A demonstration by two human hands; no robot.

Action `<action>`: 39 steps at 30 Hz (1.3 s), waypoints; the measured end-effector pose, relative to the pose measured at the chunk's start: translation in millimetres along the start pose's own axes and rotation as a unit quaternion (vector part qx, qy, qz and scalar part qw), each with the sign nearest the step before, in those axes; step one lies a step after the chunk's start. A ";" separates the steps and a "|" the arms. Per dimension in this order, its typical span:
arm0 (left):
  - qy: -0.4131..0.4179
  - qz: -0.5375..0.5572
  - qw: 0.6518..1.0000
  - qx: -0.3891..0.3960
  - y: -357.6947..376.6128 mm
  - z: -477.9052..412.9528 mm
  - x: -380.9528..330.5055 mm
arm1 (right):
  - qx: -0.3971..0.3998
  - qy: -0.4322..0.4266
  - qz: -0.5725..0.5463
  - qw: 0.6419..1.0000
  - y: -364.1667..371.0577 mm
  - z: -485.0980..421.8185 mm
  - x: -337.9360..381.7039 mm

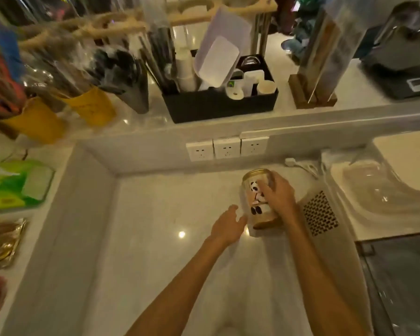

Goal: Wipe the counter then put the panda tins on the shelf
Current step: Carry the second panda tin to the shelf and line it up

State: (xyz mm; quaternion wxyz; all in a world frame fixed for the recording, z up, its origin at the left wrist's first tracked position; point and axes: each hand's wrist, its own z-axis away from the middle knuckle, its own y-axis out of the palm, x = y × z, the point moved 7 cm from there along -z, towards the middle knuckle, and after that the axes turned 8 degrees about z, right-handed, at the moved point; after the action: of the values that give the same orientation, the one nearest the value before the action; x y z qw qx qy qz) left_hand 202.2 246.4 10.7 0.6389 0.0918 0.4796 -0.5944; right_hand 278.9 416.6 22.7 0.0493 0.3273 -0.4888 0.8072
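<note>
A gold tin with a panda picture [257, 201] stands on the pale stone counter [167, 251] near the back wall, right of centre. My right hand [280, 196] is wrapped around the tin's right side. Just left of the tin's base, my left hand [226, 226] hovers with its fingers apart, close to the tin but not holding it. The raised shelf [301, 115] runs along the back above the counter.
On the shelf stand a black organiser box [218, 105], yellow cups [90, 107] of straws, a wooden stand [313, 95] and a scale [403, 76]. Wall sockets [227, 147] sit below it. A green tissue pack [15, 183] lies left; a perforated machine [320, 214] stands right.
</note>
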 end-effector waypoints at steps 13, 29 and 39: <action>-0.050 0.326 0.941 0.076 33.8 -19.8 2.9 | 0.075 0.115 -0.190 0.972 51.2 -7.9 -18.2; -0.014 0.491 0.832 -0.258 -23.0 351.7 244.4 | 0.499 -0.140 0.014 0.855 224.7 344.5 132.8; -0.101 0.639 0.531 -0.548 113.4 618.4 376.2 | 0.687 -0.302 0.207 0.628 348.4 681.5 99.1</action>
State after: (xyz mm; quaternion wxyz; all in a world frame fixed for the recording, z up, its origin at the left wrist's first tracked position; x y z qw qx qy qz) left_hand 547.1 -400.0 11.2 0.8174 -0.0547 0.4574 0.3458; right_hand 389.5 -347.2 26.1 -0.5088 0.3820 0.1647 0.7537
